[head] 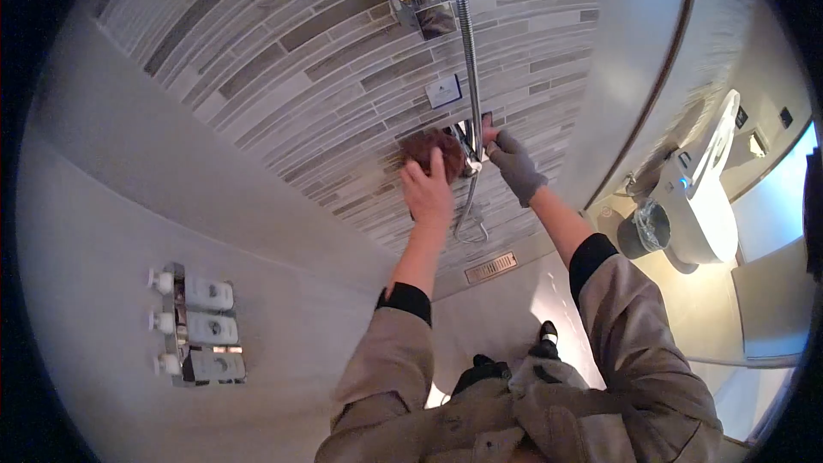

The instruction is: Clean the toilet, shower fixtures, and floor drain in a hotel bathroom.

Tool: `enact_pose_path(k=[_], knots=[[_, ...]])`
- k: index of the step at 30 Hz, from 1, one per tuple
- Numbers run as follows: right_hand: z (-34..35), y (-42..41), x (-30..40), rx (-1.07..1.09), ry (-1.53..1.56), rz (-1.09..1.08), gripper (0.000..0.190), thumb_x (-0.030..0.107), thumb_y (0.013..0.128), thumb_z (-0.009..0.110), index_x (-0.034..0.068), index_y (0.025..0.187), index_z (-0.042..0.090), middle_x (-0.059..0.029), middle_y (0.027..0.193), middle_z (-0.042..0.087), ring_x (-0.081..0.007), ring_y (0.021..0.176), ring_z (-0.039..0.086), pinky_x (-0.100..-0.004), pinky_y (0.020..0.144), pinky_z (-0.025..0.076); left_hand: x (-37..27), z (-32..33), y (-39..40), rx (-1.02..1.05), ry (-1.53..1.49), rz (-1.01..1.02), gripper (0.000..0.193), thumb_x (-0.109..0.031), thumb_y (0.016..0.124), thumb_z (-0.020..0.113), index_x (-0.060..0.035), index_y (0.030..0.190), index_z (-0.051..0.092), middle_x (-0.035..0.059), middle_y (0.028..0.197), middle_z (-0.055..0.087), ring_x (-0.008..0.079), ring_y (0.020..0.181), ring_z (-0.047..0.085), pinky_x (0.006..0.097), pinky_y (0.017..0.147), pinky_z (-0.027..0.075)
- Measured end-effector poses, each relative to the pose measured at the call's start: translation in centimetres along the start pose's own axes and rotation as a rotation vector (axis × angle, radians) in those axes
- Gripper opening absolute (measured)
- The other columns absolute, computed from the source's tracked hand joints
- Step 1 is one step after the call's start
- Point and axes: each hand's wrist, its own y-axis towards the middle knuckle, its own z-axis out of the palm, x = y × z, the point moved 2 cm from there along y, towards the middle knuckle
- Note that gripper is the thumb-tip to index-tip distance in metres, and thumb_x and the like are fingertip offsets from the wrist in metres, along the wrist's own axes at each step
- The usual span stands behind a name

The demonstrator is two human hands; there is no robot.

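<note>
My left hand point(427, 193) is bare and holds a bunched brown cloth point(429, 149) against the striped tile wall point(360, 135). The cloth sits just left of a chrome shower valve point(472, 153). On the valve's other side is my right hand point(517, 167), in a grey glove, with its fingers at the fitting. Part of the valve and the right fingertips overlap, so I cannot tell what they close on. A ribbed metal shower hose point(467, 32) runs down past the valve and loops below it. A small square sign point(443, 91) is fixed above.
A chrome bracket point(424, 9) juts out at the top. Three dispenser bottles point(209, 328) hang in a rack on the left wall. A floor drain grate point(492, 268) lies at the wall's foot. To the right stand a toilet point(701, 206) and a lined bin point(636, 235), beyond a dark-edged partition point(649, 103).
</note>
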Motion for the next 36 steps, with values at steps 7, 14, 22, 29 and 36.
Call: enact_pose_path(k=[7, 14, 22, 29, 36], knots=[[-0.5, 1.7, -2.4, 0.168, 0.046, 0.071, 0.024, 0.006, 0.089, 0.054, 0.004, 0.113, 0.056, -0.0010, 0.107, 0.058, -0.0098, 0.102, 0.050, -0.0249, 0.089, 0.039, -0.8, 8.1, -6.5, 0.256, 0.034, -0.292, 0.060, -0.018, 0.070, 0.071, -0.0151, 0.125, 0.045, 0.0227, 0.109, 0.044, 0.0421, 0.106, 0.046, 0.0507, 0.078, 0.046], [-2.3, 1.0, 0.2, 0.288, 0.034, 0.204, 0.032, 0.002, 0.075, 0.056, 0.003, 0.107, 0.054, -0.0042, 0.093, 0.058, -0.0130, 0.086, 0.053, -0.0268, 0.078, 0.044, -4.3, 7.4, -14.4, 0.654, -0.367, -0.397, 0.059, -0.005, 0.070, 0.067, -0.0135, 0.124, 0.045, 0.0183, 0.119, 0.044, 0.0397, 0.103, 0.051, 0.0478, 0.082, 0.048], [-14.8, 0.5, 1.4, -0.115, -0.184, 0.102, 0.015, 0.005, 0.080, 0.061, 0.005, 0.094, 0.057, 0.0024, 0.077, 0.054, -0.0061, 0.072, 0.049, -0.0206, 0.063, 0.041, -13.5, 8.1, -0.8, -0.155, -0.189, -0.162, 0.065, 0.003, 0.067, 0.066, -0.0045, 0.126, 0.041, 0.0254, 0.130, 0.033, 0.0430, 0.123, 0.031, 0.0495, 0.103, 0.029], [-12.6, -0.9, 2.0, 0.125, -0.277, 0.098, 0.010, 0.008, 0.081, 0.062, 0.006, 0.089, 0.056, 0.0045, 0.074, 0.051, -0.0048, 0.068, 0.047, -0.0219, 0.061, 0.040, -8.6, 16.0, -12.1, 0.144, -0.328, -0.691, 0.040, -0.010, 0.083, 0.057, -0.0025, 0.122, 0.047, 0.0234, 0.112, 0.051, 0.0388, 0.112, 0.047, 0.0416, 0.094, 0.041], [-16.9, 1.3, 4.0, -0.013, -0.202, 0.113, 0.018, 0.020, 0.084, 0.063, 0.006, 0.078, 0.054, 0.0036, 0.065, 0.047, -0.0060, 0.062, 0.039, -0.0242, 0.052, 0.034, -10.9, -5.5, -2.9, -0.198, -0.936, -0.665, 0.051, -0.009, 0.077, 0.071, -0.0002, 0.120, 0.045, 0.0112, 0.109, 0.055, 0.0212, 0.107, 0.052, 0.0362, 0.091, 0.042]])
